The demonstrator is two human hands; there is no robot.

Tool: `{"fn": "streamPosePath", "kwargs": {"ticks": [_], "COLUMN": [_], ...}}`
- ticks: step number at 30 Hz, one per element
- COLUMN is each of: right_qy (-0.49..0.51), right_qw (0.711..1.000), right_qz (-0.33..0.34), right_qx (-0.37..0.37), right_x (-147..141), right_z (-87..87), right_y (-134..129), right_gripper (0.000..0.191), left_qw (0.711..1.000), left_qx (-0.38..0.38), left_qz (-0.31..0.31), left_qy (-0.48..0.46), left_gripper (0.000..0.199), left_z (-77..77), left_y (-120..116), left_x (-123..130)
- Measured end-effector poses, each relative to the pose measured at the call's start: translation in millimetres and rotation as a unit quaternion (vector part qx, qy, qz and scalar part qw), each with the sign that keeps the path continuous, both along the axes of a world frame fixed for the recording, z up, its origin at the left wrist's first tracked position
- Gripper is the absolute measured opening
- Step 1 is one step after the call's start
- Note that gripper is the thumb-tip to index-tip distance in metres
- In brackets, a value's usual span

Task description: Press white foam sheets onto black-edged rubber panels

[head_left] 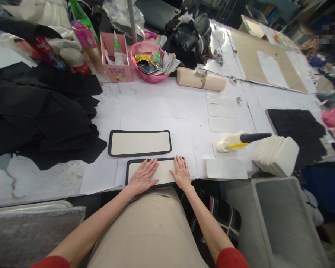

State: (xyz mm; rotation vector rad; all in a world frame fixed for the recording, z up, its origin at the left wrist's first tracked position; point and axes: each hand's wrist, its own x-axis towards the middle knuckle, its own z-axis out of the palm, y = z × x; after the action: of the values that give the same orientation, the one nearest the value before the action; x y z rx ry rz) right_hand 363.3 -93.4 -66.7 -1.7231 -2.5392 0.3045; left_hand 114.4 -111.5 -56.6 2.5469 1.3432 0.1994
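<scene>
A cream panel with a black folded border [164, 169] lies at the table's front edge, right before my body. My left hand [144, 175] rests flat on its left part, fingers stretched out. On its right end lies my right hand [181, 172], fingers also stretched out flat, partly covering the black border. Neither hand grips anything. Just beyond, a second black-edged cream panel [141, 143] lies flat, apart from both hands.
Black sheets [41, 111] are heaped at left. To the right are a white glue container [226, 144] with a yellow-handled tool, cream panels [226, 168] and a fanned white stack [276, 154]. Behind stand a pink box [117, 70], a pink basket [150, 77] and a beige roll [190, 77].
</scene>
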Motion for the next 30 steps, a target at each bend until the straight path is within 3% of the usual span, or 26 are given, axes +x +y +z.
{"fn": "streamPosePath", "kwargs": {"ticks": [5,10,15,25,27,30], "right_qy": [-0.011,-0.002,0.018,-0.014,-0.008,0.037], "right_qw": [1.0,0.999,0.994,0.994,0.993,0.991], "right_qz": [0.005,0.044,0.111,0.11,0.115,0.122], "right_qx": [0.008,0.018,-0.005,-0.01,0.0,0.046], "right_x": [-1.4,-28.7,-54.7,-54.2,-52.3,-52.0], "right_z": [9.4,24.7,18.5,13.6,19.5,18.8], "right_y": [-1.0,-10.1,-14.0,-9.3,-12.5,-22.1], "right_gripper": [0.069,0.07,0.07,0.067,0.064,0.059], "left_qw": [1.0,0.997,0.995,0.995,0.994,0.992], "left_qx": [0.02,0.047,0.036,0.0,-0.018,-0.081], "left_qz": [0.001,0.066,0.089,0.102,0.105,0.097], "left_qy": [0.001,0.016,0.031,0.004,0.0,0.005], "left_gripper": [0.069,0.07,0.07,0.067,0.068,0.075], "left_z": [4.6,10.4,1.2,-5.9,-2.1,16.3], "left_y": [-0.9,-10.3,-18.2,-17.1,-15.8,-18.6], "left_x": [-5.5,-31.3,-52.4,-51.0,-50.1,-49.8]}}
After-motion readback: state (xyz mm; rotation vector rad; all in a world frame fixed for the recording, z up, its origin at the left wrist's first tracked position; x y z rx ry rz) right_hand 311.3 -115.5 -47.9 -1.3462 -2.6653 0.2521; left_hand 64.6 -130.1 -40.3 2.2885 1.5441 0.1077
